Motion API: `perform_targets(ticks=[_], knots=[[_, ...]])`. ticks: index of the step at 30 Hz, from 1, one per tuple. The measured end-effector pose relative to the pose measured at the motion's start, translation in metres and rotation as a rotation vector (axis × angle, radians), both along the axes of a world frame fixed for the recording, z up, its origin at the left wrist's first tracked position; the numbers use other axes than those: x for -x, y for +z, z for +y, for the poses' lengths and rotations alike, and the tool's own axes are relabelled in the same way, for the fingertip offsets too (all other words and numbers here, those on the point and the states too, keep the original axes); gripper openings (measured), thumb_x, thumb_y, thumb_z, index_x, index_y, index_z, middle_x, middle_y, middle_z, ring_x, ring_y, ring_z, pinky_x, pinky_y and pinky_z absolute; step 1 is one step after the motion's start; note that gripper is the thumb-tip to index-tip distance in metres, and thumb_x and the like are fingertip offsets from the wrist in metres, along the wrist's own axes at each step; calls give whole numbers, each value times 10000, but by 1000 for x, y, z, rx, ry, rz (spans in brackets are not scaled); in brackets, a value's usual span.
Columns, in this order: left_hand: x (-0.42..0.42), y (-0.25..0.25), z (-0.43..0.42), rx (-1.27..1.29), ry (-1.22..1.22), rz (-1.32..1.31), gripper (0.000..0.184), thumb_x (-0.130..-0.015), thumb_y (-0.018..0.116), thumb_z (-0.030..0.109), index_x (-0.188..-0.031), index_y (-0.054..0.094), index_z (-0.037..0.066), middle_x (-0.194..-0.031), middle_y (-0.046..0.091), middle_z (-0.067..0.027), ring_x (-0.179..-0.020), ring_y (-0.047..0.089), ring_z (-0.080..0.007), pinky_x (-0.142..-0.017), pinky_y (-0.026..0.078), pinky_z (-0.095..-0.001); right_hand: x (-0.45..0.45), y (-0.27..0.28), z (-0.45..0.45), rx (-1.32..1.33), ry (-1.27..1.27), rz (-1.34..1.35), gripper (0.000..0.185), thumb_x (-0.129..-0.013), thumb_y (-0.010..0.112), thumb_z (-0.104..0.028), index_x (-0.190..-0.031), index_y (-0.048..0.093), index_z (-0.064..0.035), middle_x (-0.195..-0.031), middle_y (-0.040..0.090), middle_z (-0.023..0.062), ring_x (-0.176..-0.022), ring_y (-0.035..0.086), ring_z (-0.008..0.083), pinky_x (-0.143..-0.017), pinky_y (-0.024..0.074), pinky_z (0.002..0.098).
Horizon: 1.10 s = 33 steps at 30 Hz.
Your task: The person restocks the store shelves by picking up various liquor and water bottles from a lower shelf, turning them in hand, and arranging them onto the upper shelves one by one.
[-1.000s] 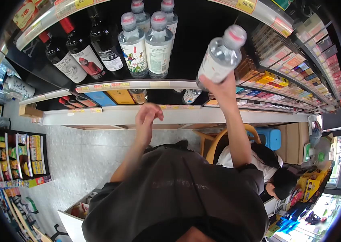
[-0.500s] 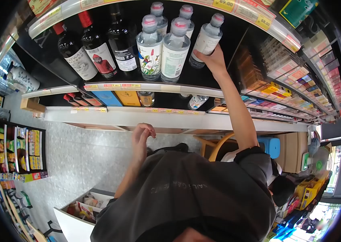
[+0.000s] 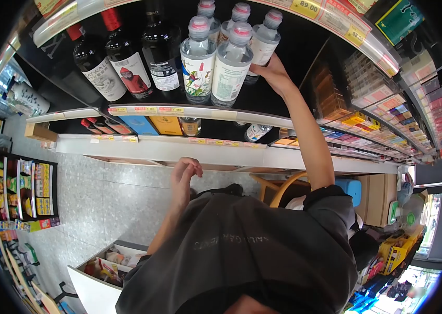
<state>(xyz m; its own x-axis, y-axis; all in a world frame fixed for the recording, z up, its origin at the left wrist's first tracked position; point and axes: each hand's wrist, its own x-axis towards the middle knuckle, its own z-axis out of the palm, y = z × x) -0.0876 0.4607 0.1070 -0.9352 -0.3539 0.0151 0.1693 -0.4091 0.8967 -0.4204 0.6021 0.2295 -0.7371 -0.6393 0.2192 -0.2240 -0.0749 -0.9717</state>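
Note:
My right hand [image 3: 273, 73] is wrapped round a clear bottle with a white label [image 3: 263, 46], which stands upright on the black shelf [image 3: 283, 107]. Its lower part is partly hidden by my fingers and a bottle with green print [image 3: 230, 73] to its left. Beside that one is a bottle with a flower-and-bird label [image 3: 198, 70]; more clear bottles [image 3: 208, 10] are behind. Farther left are dark wine bottles [image 3: 161, 52]. My left hand [image 3: 185, 172] hangs over the floor below the shelf, fingers curled, with nothing seen in it.
Price tags line the shelf edge [image 3: 147, 110]. Small packs fill the rack [image 3: 372, 123] on the right. Below are an open drawer [image 3: 95, 277], a wooden chair [image 3: 283, 191] and a blue stool [image 3: 350, 189]. A person's dark hair [image 3: 364, 246] shows at the lower right.
My right hand has brought the bottle from in front of the shelf back onto it, then leftward against the other bottles. My left hand has moved down from the lower shelf edge.

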Motion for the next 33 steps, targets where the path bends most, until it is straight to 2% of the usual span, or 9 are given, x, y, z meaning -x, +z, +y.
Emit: perform_targets(ticks=[6,8,9,10,13,19,22,30,33], knots=[[8,-2,8,-22,-54,-5,145,-959,474,157,-937,537,28,-871,560,-59,-776,537,-136,-731,444,-274,-1,2,7,-108,8,89,846,-714,821,-216,-1370,325,-20,-1322,484,141,-1240,460,227,-1053,357,357],[11,-2,10,-4,-96,-28,156,-959,480,165,-937,547,26,-875,565,-60,-783,542,-137,-735,448,-277,-1,-2,11,-262,-36,226,899,-712,822,-250,-1376,274,9,-1341,453,177,-1249,453,244,-1062,348,360],[12,-4,11,-2,-102,-29,156,-959,480,165,-937,547,26,-875,565,-60,-783,542,-137,-735,448,-277,-1,-5,15,-270,-2,179,921,-732,806,-239,-1404,218,-13,-1393,378,200,-1292,396,278,-1066,347,359],[13,-7,13,-6,-124,-39,151,-957,488,162,-936,552,26,-879,570,-61,-788,547,-137,-735,450,-276,-3,-8,18,-269,-8,177,921,-732,806,-239,-1404,218,-13,-1393,378,200,-1292,396,278,-1066,347,359],[14,-14,18,-10,-191,-74,136,-950,508,154,-936,558,28,-887,580,-62,-799,555,-136,-734,452,-276,-11,-16,29,-293,-60,114,867,-770,773,-217,-1377,201,17,-1389,339,255,-1292,392,339,-1095,332,417],[20,-15,33,-17,-311,-115,98,-937,539,130,-945,570,38,-906,595,-59,-827,572,-137,-736,458,-277,-12,-21,33,-180,-48,136,702,-832,703,-114,-1357,249,-13,-1322,428,224,-1235,465,305,-1007,440,401],[20,-14,41,0,-338,-121,97,-940,538,137,-942,570,46,-890,595,-56,-822,572,-139,-735,458,-278,-11,-24,27,-219,-93,183,642,-853,670,-81,-1351,268,-29,-1319,447,210,-1219,485,295,-988,455,392],[21,-18,48,-6,-374,-143,93,-933,558,130,-964,576,44,-927,601,-48,-839,574,-128,-741,456,-268,-13,-23,27,-250,-43,181,618,-898,606,-77,-1370,211,-20,-1365,407,233,-1256,457,306,-1022,425,390],[35,-23,47,72,-438,-191,92,-932,558,118,-987,571,44,-929,600,-41,-837,568,-119,-743,457,-267,-19,-29,32,-290,-85,222,608,-912,577,-74,-1378,193,-13,-1387,379,243,-1279,434,308,-1047,397,391]])
